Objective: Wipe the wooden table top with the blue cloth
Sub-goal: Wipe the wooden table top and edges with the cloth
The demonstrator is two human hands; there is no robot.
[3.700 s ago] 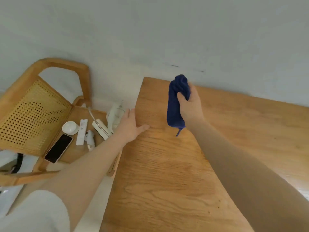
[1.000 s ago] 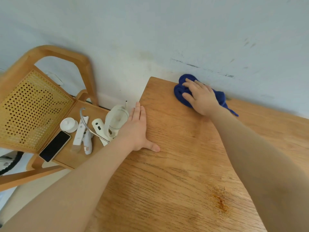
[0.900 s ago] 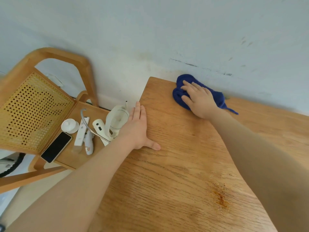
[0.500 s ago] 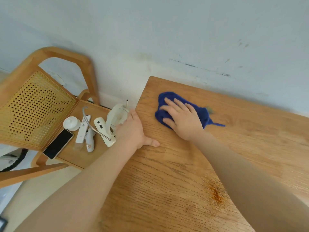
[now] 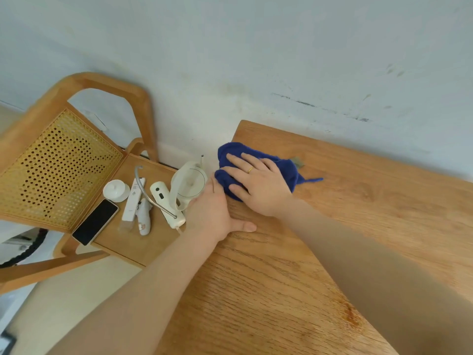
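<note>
Against the pale wall point(image 5: 256, 60), which carries a few dark scuff marks, the wooden bench point(image 5: 320, 252) fills the right and lower part of the view, its grain running across and an orange-brown stain point(image 5: 352, 316) showing near the lower right. To its left stands a wooden chair point(image 5: 76, 155) with a perforated cane back, its seat just beside the bench edge.

Both bare forearms reach up from the bottom of the view. The right hand point(image 5: 258, 187) lies flat on the blue cloth point(image 5: 284, 166), fingers straight and spread, pressing it down; this grip is open and flat rather than closed round the fabric, and a thin ring point(image 5: 250, 170) sits on one finger. The cloth is bunched at the far left corner of the bench, its left end reaching the bench edge and a thin strand trailing off to the right. The left hand point(image 5: 212, 211) rests at the left edge of the bench just nearer than the cloth, thumb lying out across the wood and fingers pointing toward the wall; its grip is loose and has hold of nothing, and its fingertips come up against the cloth.

On the chair seat lie a white fan-like device point(image 5: 188, 185) with a round head, a black phone point(image 5: 95, 222) face up, a slim white remote point(image 5: 133, 199), a small white gadget point(image 5: 143, 217) beside it, and a round white cap-shaped object point(image 5: 116, 190).
</note>
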